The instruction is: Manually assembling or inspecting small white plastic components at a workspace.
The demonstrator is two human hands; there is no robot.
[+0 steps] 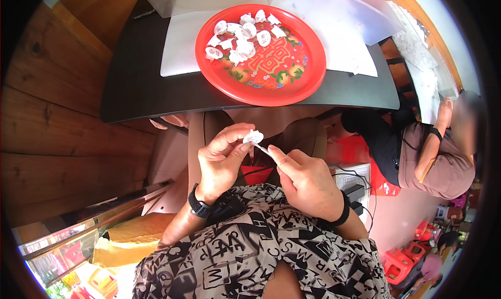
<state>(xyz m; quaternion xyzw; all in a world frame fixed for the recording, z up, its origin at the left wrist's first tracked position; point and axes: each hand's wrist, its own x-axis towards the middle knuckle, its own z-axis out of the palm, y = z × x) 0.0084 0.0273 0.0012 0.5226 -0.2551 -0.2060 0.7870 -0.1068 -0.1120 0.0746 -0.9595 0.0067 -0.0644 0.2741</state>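
Observation:
My left hand pinches a small white plastic part between thumb and fingers, held above my lap. My right hand grips a thin white stick whose tip touches the underside of that part. Both hands sit close together below the near edge of a dark table. A round red tray with a gold and floral pattern rests on the table, carrying several similar white plastic parts piled at its far left side.
White sheets lie under and behind the tray. Another person sits at the right beside the table. A wooden wall stands at the left. A white box with cables sits by my right knee. Red stools stand at lower right.

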